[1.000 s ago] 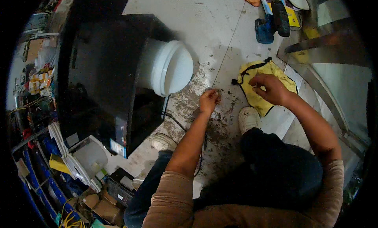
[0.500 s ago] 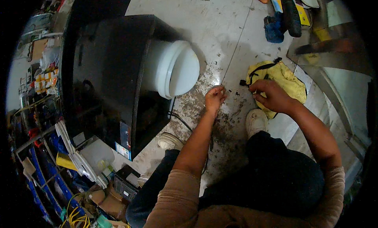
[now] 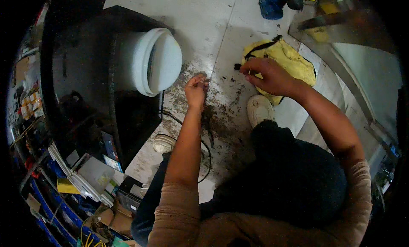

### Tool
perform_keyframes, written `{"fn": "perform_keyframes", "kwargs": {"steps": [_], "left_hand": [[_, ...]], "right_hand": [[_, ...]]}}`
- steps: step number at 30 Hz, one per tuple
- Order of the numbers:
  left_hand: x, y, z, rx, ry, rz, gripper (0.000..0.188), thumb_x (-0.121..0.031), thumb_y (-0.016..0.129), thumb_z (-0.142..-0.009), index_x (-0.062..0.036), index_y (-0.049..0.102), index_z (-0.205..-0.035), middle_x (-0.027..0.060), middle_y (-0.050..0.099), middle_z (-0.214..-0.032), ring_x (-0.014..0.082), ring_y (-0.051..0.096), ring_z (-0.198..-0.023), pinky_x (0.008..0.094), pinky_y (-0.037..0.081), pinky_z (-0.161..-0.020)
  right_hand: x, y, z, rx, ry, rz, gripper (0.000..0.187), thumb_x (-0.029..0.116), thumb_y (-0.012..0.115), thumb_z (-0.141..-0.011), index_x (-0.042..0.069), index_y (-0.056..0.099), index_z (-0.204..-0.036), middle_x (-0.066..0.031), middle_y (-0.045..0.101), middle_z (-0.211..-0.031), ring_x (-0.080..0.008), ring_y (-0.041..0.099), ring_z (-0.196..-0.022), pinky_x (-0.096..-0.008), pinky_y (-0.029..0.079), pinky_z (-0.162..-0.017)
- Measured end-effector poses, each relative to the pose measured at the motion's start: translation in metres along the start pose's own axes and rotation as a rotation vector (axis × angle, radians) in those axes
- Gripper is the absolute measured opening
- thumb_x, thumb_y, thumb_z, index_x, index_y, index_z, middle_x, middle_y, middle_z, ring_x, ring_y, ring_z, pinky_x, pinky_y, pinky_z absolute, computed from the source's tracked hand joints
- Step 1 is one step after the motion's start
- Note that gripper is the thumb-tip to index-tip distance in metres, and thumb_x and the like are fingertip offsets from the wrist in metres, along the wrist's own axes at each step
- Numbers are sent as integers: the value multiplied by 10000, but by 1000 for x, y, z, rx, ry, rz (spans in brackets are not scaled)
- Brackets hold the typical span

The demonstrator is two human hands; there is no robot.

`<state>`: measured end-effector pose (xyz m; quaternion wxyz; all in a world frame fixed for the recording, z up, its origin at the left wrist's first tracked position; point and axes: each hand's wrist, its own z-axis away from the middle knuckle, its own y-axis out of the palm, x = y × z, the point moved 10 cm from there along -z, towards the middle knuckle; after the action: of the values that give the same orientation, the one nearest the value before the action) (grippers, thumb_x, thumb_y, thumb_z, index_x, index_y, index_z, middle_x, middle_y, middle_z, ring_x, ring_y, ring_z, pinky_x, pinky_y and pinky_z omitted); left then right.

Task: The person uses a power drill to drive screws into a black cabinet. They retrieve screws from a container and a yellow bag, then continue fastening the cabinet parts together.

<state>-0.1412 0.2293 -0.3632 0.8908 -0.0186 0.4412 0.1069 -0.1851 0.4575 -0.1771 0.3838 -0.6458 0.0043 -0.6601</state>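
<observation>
- The left grip [image 3: 197, 90] was seen over the dirty part of the floor [image 3: 200, 29], with its fingers gathered together. Whether some small thing was pinched there could not be told.
- The right grip [image 3: 270, 75] was placed over the left edge of the yellow pouch [image 3: 296, 61], with the thumb and the forefinger bent toward each other. Whether the pouch was touched, or something thin was held, could not be told.
- The pouch was laid on the floor, near the edge which was bounded by the metal frame [image 3: 351, 83], just beyond the right shoe [image 3: 259, 109].
- To the left of the left grip, the white bucket [image 3: 168, 61] was seen beside the black cabinet [image 3: 85, 72].
- For such fine finger work, a light pinch by the fingertips and steady wrists were judged suitable.
- Loose debris [image 3: 230, 119] was scattered around the left grip. A small piece dropped there would probably be hard to find, so handling above the pouch was judged safer.
- The black cable [image 3: 210, 159] was looped near the left shoe [image 3: 164, 143]. Care was judged advisable, so that it would not be caught by the foot.
</observation>
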Motion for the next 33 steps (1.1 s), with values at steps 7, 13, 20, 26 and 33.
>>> {"fn": "perform_keyframes", "kwargs": {"steps": [7, 13, 20, 26, 33], "left_hand": [[12, -21, -11, -62, 206, -362, 157, 18, 599, -798, -16, 639, -946, 65, 644, -941, 147, 593, -765, 292, 492, -689], [-40, 23, 32, -31, 679, -1063, 180, -84, 685, -730, -77, 645, -906, 101, 625, -961, 289, 605, -846, 378, 497, -725], [-35, 21, 24, -147, 488, -1207, 203, -181, 697, -736, -84, 630, -901, 115, 614, -956, 319, 590, -868, 410, 477, -744], [-43, 28, 34, -149, 514, -1241, 148, -114, 656, -750, -45, 601, -869, 146, 610, -910, 338, 596, -821, 419, 488, -697], [-166, 46, 91, -24, 448, -204, 167, -88, 641, -827, 1, 614, -965, 88, 638, -811, 175, 633, -704, 285, 501, -627]], "right_hand": [[1, 1, 2, -22, -28, 27, 179, 115, 579, -817, 42, 601, -979, -125, 620, -919, -283, 600, -853, -378, 481, -743], [-7, 3, 6, -3, 7, -10, 180, 118, 578, -820, 36, 597, -979, -123, 618, -905, -282, 600, -817, -374, 484, -716], [-5, 10, 2, 20, 17, -51, 179, 115, 585, -815, 45, 596, -980, -120, 616, -856, -250, 604, -783, -363, 484, -696], [-1, 11, -3, 7, 6, -31, 175, 92, 591, -815, 43, 602, -983, -110, 620, -875, -238, 611, -798, -350, 486, -715], [51, -9, -56, -33, -154, -56, 182, 78, 597, -800, 36, 604, -977, -117, 621, -870, -246, 620, -795, -355, 487, -718]]}}
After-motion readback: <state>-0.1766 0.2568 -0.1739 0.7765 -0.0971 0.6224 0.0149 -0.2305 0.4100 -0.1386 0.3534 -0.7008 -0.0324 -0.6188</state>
